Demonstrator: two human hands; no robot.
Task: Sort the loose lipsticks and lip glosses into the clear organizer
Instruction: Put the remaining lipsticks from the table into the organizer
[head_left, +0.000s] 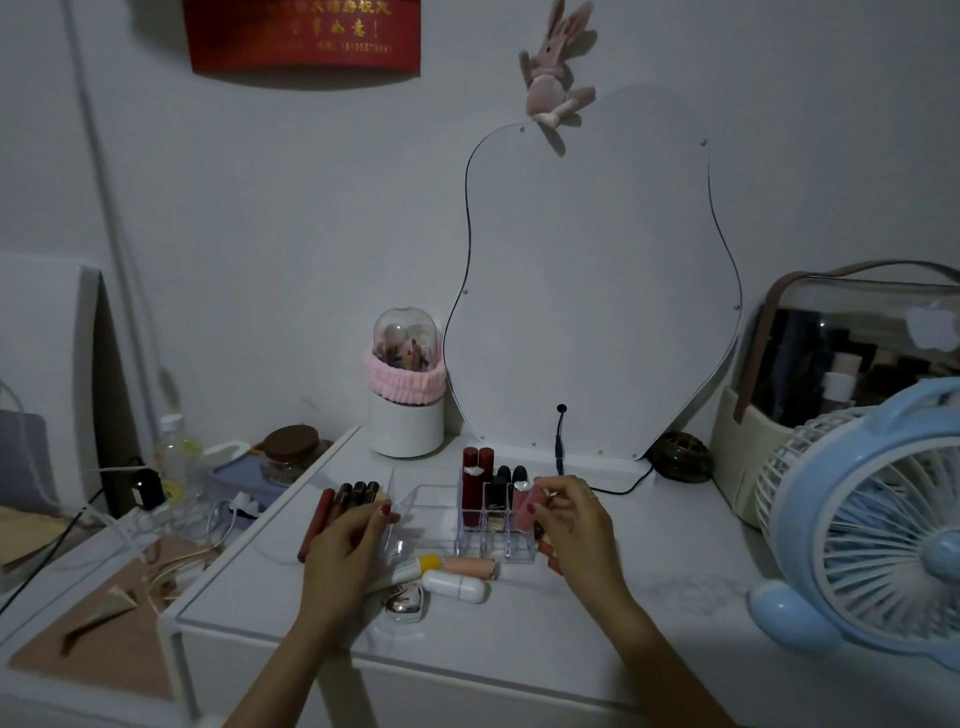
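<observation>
The pink lip gloss (527, 506) is pinched in the fingers of the right hand (569, 525), right over the front right slots of the clear organizer (441, 525). The left hand (348, 540) rests against the left side of the organizer with fingers bent, holding nothing I can see. Red lipsticks (477, 486) stand in the organizer's back slots. Dark tubes (353, 496) lie left of it. A white capsule (453, 585) lies in front of it.

Dim room, white wall (260, 208), white dresser (519, 639)
</observation>
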